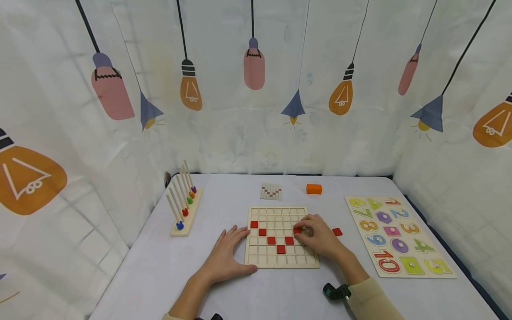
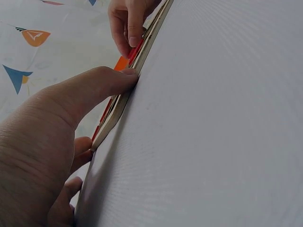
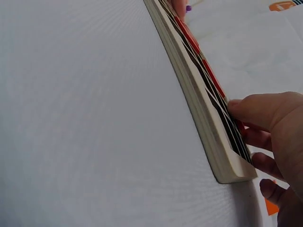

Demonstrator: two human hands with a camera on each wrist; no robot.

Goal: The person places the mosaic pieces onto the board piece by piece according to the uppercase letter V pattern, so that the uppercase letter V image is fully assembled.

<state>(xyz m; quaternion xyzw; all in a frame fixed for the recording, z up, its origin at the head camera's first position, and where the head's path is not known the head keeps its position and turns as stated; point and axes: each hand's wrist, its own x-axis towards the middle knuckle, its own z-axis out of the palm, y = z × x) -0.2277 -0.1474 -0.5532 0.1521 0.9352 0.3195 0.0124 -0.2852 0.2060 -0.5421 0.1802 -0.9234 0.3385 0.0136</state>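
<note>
A wooden grid board (image 1: 264, 261) lies on the table with several red square tiles (image 1: 281, 249) set in its cells in a V-like pattern. My right hand (image 1: 320, 238) is over the board's right side, pinching a red square tile (image 1: 297, 230) between thumb and fingertips right at the grid; the fingers partly hide it. In the right wrist view a sliver of red shows by that thumb (image 3: 241, 105). My left hand (image 1: 228, 255) rests at the near left corner, fingers spread along the left edge and thumb (image 2: 111, 81) against the near edge.
One loose red tile (image 1: 337, 232) lies right of the board. Behind are a small pattern card (image 1: 271, 191) and an orange block (image 1: 314, 189). A peg stand (image 1: 186, 222) with coloured beads stands at left, a number puzzle board (image 1: 400, 238) lies at right.
</note>
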